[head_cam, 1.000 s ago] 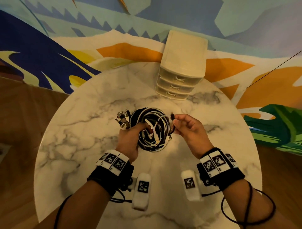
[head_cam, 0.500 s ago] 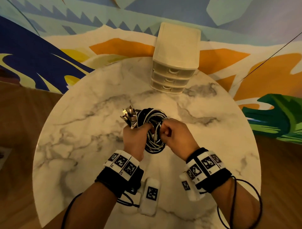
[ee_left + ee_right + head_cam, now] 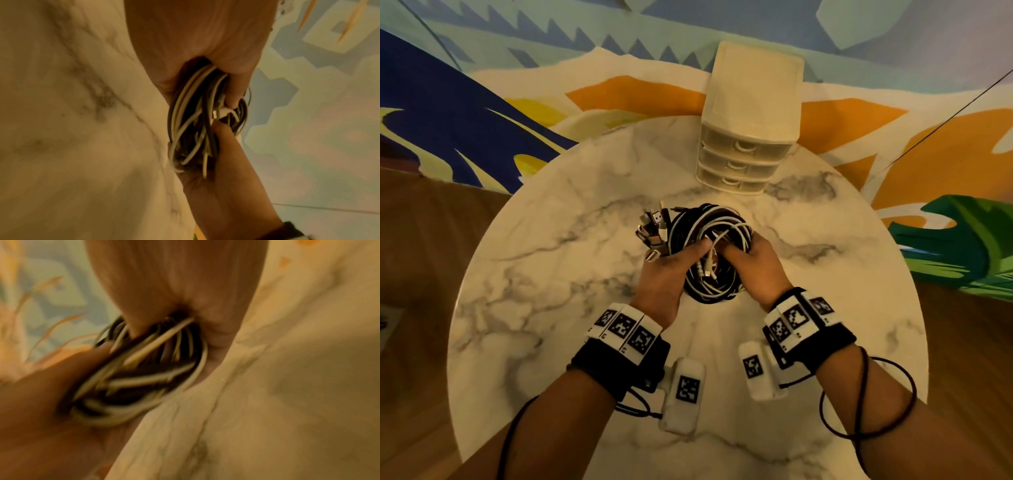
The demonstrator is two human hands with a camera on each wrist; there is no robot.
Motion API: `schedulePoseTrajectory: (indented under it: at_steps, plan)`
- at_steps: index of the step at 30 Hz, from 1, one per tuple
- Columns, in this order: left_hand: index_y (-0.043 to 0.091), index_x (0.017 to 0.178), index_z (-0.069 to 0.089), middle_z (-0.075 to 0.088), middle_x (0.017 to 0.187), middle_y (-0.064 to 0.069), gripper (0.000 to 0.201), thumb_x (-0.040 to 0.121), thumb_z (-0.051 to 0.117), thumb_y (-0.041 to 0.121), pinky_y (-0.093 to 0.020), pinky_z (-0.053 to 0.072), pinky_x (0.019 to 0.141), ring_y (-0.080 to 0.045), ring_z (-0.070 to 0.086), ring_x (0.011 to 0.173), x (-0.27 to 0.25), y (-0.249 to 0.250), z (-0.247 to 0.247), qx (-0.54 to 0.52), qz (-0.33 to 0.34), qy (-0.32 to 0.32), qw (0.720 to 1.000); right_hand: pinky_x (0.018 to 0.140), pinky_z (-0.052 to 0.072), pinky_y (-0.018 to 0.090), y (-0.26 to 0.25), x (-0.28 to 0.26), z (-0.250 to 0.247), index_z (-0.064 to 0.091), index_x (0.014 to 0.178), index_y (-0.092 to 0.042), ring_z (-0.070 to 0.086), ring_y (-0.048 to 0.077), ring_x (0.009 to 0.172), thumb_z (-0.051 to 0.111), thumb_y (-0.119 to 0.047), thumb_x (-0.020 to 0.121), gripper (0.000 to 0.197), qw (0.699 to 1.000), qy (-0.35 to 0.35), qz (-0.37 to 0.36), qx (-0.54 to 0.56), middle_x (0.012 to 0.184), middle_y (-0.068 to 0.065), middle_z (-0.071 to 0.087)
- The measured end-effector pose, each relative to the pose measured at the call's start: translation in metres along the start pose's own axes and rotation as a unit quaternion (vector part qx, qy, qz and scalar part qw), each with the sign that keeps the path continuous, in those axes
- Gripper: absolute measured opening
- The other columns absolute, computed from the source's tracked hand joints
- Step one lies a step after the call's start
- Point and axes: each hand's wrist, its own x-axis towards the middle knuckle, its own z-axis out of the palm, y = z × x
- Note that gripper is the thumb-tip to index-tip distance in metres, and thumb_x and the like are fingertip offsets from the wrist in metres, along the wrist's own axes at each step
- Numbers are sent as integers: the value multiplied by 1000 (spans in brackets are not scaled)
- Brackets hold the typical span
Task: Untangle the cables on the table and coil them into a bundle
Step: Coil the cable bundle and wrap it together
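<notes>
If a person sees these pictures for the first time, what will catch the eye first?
First the coil of black and white cables at the middle of the round marble table, gripped by the left hand and the right hand. Metal plugs fan out at its left. Behind stands a cream drawer unit.

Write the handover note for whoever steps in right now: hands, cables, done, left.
Left hand: grips the left side of the cable coil, with the metal plug ends fanned out above it.
Right hand: grips the coil's right side.
Coil: black and white cables looped together, held over the marble table, in front of the drawer unit.
Done: cables gathered into loops.
Left: tuck the loose white ends in the middle, then set the bundle down.
</notes>
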Motion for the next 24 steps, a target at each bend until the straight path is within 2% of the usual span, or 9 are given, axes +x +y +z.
schedulePoseTrajectory:
  at_steps: [2,4,7,10,13,16,19,21,24]
  plan:
    - [8,105,67,73,99,-9,27,79,71,7,-35,56,79,-21,70,92,-1,-6,4,-27,1,16,1000,76,50,23,0,2,5,60,113,-13,65,13,95,58,-22,89,25,995,61,-15,-73,104,1,69]
    - [6,106,67,72,100,-12,31,75,74,4,-39,55,82,-24,70,93,-3,-14,7,-28,3,28,999,71,44,24,-2,2,8,56,113,-10,61,15,94,57,-22,90,26,989,100,-12,-112,104,2,66]
    - [3,106,67,72,98,-14,33,74,75,2,-41,57,79,-27,71,88,-5,-23,8,-22,-2,50,999,71,41,22,-1,-2,10,51,109,-10,58,13,88,56,-19,91,21,987,109,-31,-118,98,1,62]
    - [6,97,70,73,94,-12,25,73,75,1,-40,58,78,-25,71,84,2,-23,9,-1,-3,65,998,68,43,13,3,-4,8,52,104,-16,59,3,83,59,-18,89,17,993,92,-34,-60,95,-6,63]
    - [13,89,71,74,91,-10,25,70,75,-3,-44,55,84,-27,71,87,13,-17,9,35,-4,57,998,85,52,31,8,-2,6,61,108,-20,66,9,94,65,-33,80,31,998,56,-7,-16,100,-5,70]
    - [12,93,70,74,92,-9,29,72,69,-7,-42,55,84,-26,70,88,19,-11,10,65,-9,15,998,89,54,45,10,0,3,68,105,-23,69,15,94,69,-36,73,34,997,45,45,44,99,-2,73]
    - [9,96,70,73,93,-12,30,73,67,-10,-44,55,85,-29,69,90,23,-10,9,88,-10,-8,996,90,53,49,14,2,2,71,98,-20,70,20,92,69,-22,78,21,992,49,81,89,95,3,74]
    - [7,98,70,73,93,-11,31,73,67,-9,-42,55,83,-27,70,89,25,-10,10,90,-3,-4,996,90,53,48,15,5,3,71,98,-20,70,20,92,70,-22,78,21,992,47,80,90,95,4,74]
    - [10,100,70,74,93,-7,32,73,66,-9,-38,55,81,-22,71,88,30,-7,10,70,2,15,997,89,54,46,11,12,8,64,109,-18,70,18,93,75,-32,71,42,992,33,79,90,100,3,73]
